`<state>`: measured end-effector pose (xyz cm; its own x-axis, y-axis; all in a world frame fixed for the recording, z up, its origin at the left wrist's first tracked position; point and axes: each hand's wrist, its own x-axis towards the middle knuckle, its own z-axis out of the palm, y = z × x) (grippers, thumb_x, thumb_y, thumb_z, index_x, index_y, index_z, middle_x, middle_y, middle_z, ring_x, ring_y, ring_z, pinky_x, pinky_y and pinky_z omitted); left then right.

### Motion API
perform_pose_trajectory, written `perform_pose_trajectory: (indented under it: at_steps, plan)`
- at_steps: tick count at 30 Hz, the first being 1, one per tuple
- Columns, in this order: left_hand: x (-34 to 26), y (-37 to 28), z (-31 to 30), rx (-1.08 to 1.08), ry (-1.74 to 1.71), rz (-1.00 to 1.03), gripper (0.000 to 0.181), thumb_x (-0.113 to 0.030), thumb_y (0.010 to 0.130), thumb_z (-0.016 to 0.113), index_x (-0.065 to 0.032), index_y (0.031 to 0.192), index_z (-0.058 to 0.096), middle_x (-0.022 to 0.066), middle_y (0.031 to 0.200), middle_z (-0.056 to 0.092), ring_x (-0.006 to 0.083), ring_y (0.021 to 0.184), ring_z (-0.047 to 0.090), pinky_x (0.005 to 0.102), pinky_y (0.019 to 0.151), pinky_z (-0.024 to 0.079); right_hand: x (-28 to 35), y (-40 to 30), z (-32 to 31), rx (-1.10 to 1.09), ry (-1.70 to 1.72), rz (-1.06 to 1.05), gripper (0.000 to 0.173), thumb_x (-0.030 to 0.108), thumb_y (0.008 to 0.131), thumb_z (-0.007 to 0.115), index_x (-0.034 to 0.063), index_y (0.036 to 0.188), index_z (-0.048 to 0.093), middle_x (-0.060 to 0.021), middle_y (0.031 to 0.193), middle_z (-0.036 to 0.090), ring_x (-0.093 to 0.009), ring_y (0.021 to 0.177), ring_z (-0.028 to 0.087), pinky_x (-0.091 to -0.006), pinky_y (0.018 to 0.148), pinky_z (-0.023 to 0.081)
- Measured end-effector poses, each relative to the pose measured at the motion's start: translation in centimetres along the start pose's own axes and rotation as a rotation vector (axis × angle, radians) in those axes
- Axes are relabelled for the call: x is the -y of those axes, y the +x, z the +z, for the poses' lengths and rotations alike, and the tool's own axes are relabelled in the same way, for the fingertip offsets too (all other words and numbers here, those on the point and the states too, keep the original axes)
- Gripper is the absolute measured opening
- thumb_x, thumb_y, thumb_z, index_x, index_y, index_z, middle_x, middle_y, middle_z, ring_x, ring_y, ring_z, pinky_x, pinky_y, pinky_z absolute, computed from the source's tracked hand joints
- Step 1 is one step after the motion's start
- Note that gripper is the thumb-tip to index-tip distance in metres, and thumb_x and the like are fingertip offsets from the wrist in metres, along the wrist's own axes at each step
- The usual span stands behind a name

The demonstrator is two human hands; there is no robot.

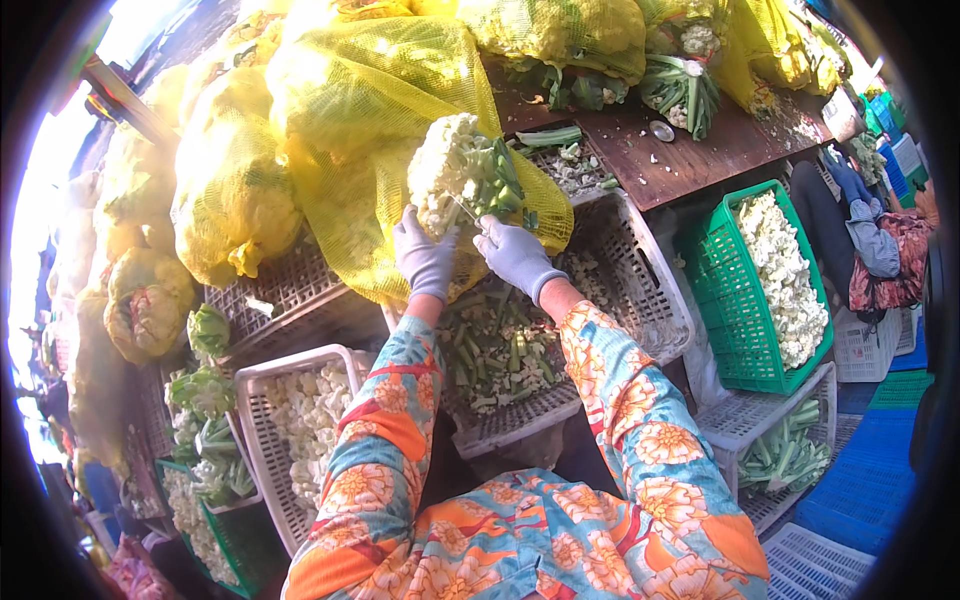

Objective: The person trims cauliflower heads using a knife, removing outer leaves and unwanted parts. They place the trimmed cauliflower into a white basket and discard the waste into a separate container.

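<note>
A large white cauliflower head [454, 169] with cut green stalks on its right side lies on a yellow mesh bag [345, 195]. At its lower left edge is my left hand [424, 255] in a pale grey glove, thumb and fingers around the bottom florets. My right hand [517, 255], gloved alike, grips a small knife [463, 208]; its thin blade points up and left against the florets. The knife's handle is mostly hidden in the glove. Below both hands stands a grimy pale plastic crate [660, 315] with stalk trimmings [510, 360] and loose bits of floret.
A white crate [259, 420] of florets stands at left, a green crate [720, 300] of florets at right. Stuffed yellow mesh bags [232, 180] crowd the back and left. A brown board [637, 161] holds trimmings. Another person's sleeve [874, 240] shows at far right.
</note>
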<state>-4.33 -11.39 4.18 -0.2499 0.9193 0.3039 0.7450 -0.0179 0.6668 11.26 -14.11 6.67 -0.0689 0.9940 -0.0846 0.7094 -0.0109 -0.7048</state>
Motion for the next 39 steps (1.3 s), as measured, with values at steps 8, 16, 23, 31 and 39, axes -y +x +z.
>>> perform_pose_trajectory:
  at_steps: [8,16,23,31,39]
  plan:
    - [1.0,1.4,0.8,0.154,-0.005,0.059,0.081,-0.015,0.066,0.077,-0.0165,0.138,0.039,0.0203,0.130,0.044,0.0364,0.116,0.049,0.0412,0.095,0.043,0.7,1.1,0.1,0.104,0.046,0.031,0.040,0.034,0.091,0.048,0.0098,0.123,0.054,-0.0192,0.110,0.064,-0.039,0.103,0.059,-0.0447,0.088,0.046]
    - [1.6,2.1,1.2,0.129,-0.145,0.126,0.069,-0.006,0.071,0.068,-0.0177,0.135,0.043,0.0221,0.125,0.045,0.0389,0.110,0.052,0.0402,0.093,0.045,2.6,2.3,0.2,0.134,-0.025,0.083,0.035,0.028,0.091,0.045,0.0051,0.116,0.053,-0.0271,0.097,0.063,-0.043,0.092,0.061,-0.0493,0.080,0.048]
    - [3.4,1.1,1.2,0.156,-0.170,0.129,0.067,-0.012,0.078,0.068,-0.0197,0.138,0.039,0.0230,0.120,0.049,0.0384,0.106,0.054,0.0411,0.090,0.047,1.3,1.9,4.0,0.204,-0.039,0.163,0.037,0.024,0.088,0.043,-0.0023,0.113,0.052,-0.0299,0.108,0.060,-0.044,0.104,0.057,-0.0482,0.090,0.044]
    - [4.7,1.6,-3.6,0.426,-1.074,-0.320,0.063,0.011,0.077,0.067,-0.0029,0.133,0.041,0.0080,0.112,0.059,0.0155,0.093,0.061,0.0265,0.084,0.051,0.7,-3.9,1.3,0.139,0.438,0.170,0.035,0.027,0.093,0.051,0.0013,0.115,0.054,-0.0169,0.105,0.065,-0.028,0.093,0.062,-0.0355,0.079,0.048]
    - [3.3,-0.6,-10.8,0.550,-1.295,-0.335,0.045,-0.002,0.081,0.064,-0.0066,0.124,0.050,0.0062,0.104,0.063,0.0144,0.087,0.064,0.0259,0.077,0.052,6.5,-6.2,0.5,0.110,1.030,0.238,0.030,0.027,0.095,0.052,0.0100,0.120,0.054,-0.0024,0.089,0.056,-0.009,0.055,0.051,-0.0251,0.041,0.045]
